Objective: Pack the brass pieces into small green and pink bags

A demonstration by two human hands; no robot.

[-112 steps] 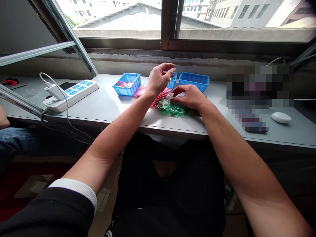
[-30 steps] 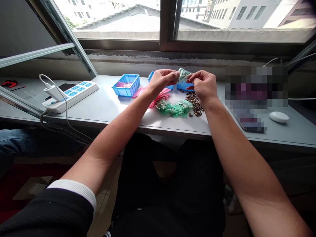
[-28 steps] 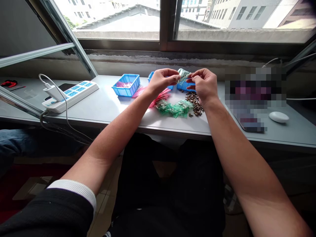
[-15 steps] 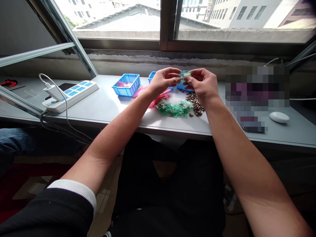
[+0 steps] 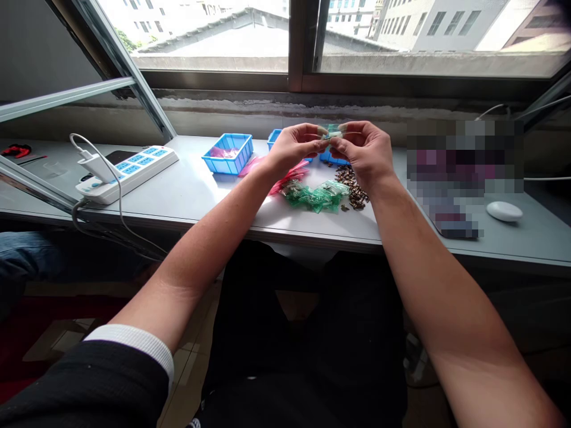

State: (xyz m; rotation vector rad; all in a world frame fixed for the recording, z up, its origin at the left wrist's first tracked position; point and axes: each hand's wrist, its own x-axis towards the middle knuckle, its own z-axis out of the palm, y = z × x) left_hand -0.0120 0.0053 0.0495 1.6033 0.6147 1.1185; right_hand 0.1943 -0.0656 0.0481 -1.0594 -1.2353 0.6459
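My left hand [image 5: 301, 142] and my right hand [image 5: 363, 147] meet above the back of the table, each pinching one side of a small green plastic bag [image 5: 332, 132]. Its contents are too small to make out. Below them lies a pile of green plastic bags [image 5: 316, 196], with small bronze-coloured metal parts [image 5: 352, 185] heaped to its right. Pink-red plastic bags [image 5: 292, 175] lie to the left, partly behind my left forearm. Two blue bins behind my hands are mostly hidden.
A blue bin [image 5: 228, 154] holding pinkish bags stands left of my hands. Farther left is a white power strip [image 5: 129, 172] with a plugged-in charger and cable. A white mouse-like object [image 5: 504, 211] and a blurred-out patch are on the right. A window runs behind the table [image 5: 200, 202].
The green bag now shows flatter and wider between my fingertips. My hands have shifted only slightly; everything on the table stays put.
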